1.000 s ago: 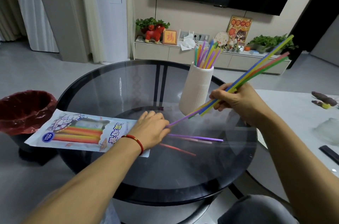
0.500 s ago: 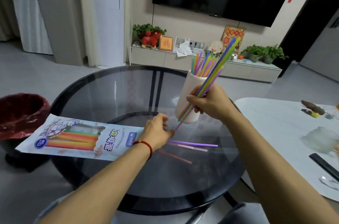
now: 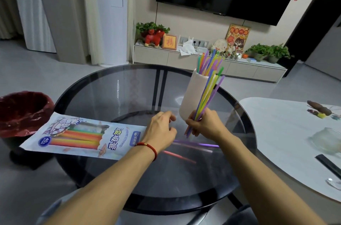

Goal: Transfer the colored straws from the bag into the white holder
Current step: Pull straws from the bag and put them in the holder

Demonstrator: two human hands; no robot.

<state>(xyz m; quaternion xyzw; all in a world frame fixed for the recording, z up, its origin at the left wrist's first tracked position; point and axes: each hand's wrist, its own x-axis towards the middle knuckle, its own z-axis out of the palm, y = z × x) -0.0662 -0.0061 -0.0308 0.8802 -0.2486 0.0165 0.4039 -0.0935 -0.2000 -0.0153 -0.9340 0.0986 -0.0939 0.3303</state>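
The right hand is clenched round a bunch of straws, gripped near its lower end just in front of the holder. The bunch's long axis runs steeply up and slightly right, its tips level with the holder's rim but outside it, on the near right. The holder already has straws standing in it. The left hand hovers loosely curled, holding nothing, left of the holder's base. 3 loose straws lie flat on the table nearer than the holder. The bag, left of the holder, has more straws in it. Likely the bunch must lift clear of the rim first; above the holder is open room.
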